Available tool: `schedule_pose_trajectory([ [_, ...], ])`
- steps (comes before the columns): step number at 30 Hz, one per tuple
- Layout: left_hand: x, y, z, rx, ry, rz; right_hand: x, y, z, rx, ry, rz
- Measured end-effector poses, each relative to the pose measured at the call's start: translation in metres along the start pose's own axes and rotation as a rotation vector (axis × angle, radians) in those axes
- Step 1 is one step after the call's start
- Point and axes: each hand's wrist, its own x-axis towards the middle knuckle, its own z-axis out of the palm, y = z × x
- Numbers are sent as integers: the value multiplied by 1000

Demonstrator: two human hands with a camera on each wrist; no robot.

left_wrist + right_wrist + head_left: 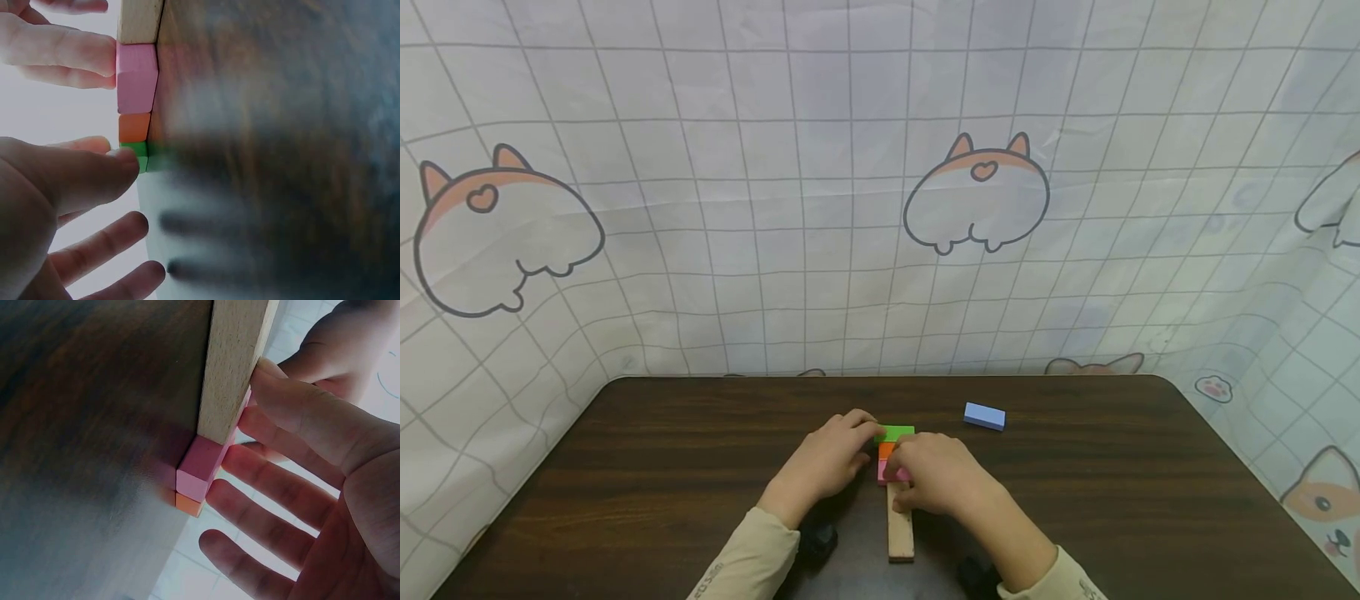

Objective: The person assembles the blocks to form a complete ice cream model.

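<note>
Blocks lie end to end on the table: a long plain wooden block [900,529] nearest me, then a pink block [136,78], an orange block [134,127] and a green block [897,433]. My left hand [823,467] is at the left end of the green block, its thumb overlapping that block in the left wrist view and its other fingers spread. Over the pink block is my right hand [942,473], with loosely extended fingers touching or very close to the pink. Its thumb rests along the wooden block [231,369]. Contact under the right fingers is partly hidden.
A blue block [984,416] lies apart on the dark wooden table [1075,492], beyond my right hand. Behind the table hangs a white grid-patterned curtain [820,250], which also runs along the sides.
</note>
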Motion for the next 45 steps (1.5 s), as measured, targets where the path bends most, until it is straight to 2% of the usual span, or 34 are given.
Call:
schedule_pose_trajectory([
  [4,0,-1,1,5,3,-12,1,0,1,-4,7,-4],
  [19,0,2,-2,12,-10,16,0,0,-1,4,2,-2],
  [32,-2,-3,-4,-48,-28,-7,0,1,0,-16,3,-12],
  [35,-3,-3,-5,-51,-32,-5,0,2,-1,-23,32,-38],
  [40,-3,-2,-5,-51,-38,-8,-1,11,-8,-11,155,-59],
  [42,-2,0,-6,-54,-48,-13,-2,19,-13,7,207,-31],
  [45,-1,4,-6,-57,-59,-3,-5,35,-19,17,266,53],
])
